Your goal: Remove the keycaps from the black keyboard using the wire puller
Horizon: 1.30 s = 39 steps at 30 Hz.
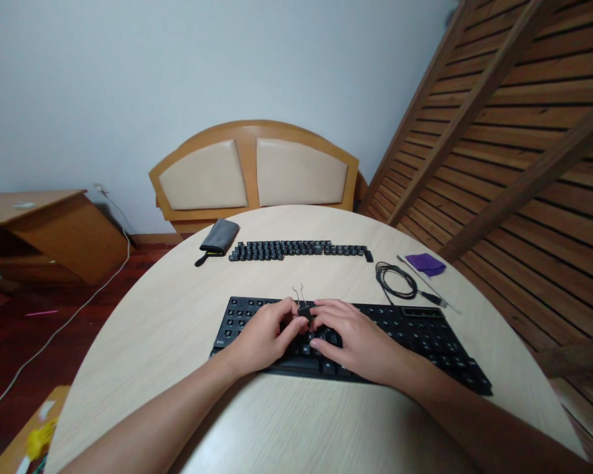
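A black keyboard [286, 365] lies in front of me, with keycaps off its left part and small switch stems showing there. Above its middle, my left hand [264, 336] pinches a wire keycap puller [304, 311] by its black handle. Its two thin wire prongs point up and away from me. My right hand [353, 332] rests over the keyboard just right of the puller, fingers apart and slightly bent, fingertips close to the handle. Whether they touch the puller is hard to see. Both hands hide the keys beneath them.
Removed keycaps [296, 249] stand in rows farther back on the round table [143, 342]. A grey pouch [220, 236] lies at their left. To the right are a coiled black cable [395, 280], a purple cloth [425, 264] and a thin rod [432, 286].
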### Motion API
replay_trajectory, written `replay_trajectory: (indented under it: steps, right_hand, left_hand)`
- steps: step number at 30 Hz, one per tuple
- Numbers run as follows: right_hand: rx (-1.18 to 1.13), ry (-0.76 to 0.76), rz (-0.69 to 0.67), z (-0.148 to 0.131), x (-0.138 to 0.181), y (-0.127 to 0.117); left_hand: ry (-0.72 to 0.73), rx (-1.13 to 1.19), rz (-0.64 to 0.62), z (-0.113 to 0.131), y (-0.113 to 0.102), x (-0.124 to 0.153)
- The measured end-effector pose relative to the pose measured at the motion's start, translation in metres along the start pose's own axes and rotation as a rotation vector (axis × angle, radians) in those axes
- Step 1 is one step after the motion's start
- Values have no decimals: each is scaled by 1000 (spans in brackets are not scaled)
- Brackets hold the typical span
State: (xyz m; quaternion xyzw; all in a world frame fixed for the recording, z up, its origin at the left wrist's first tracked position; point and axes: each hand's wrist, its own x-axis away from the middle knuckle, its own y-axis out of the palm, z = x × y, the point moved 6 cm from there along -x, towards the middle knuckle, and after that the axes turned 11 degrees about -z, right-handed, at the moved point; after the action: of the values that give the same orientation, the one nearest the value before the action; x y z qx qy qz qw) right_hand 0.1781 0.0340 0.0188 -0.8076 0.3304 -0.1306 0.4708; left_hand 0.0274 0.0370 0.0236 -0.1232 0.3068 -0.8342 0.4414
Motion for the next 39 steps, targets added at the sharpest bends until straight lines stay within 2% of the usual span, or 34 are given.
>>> replay_trajectory:
  steps: [10,14,21,26,34,39]
  right_hand:
    - [-10,17,3,3,0,2]
    - [-10,11,14,3,0,1]
    - [-23,-12,41,1,0,-1]
    - [-40,-24,60,0,-1,-2]
    - [-153,26,108,5,-3,-6]
    - [-231,80,118,6,-3,-9]
  left_hand:
    - [-64,277,9,-14,5,-4]
    - [-71,317,21,-17,5,-6]
    - [-18,390,44,-14,2,-2]
    - [12,318,51,-9,-1,-1]
    - [-35,80,120,-8,-6,0]
    - [-17,75,120,-9,-7,0]
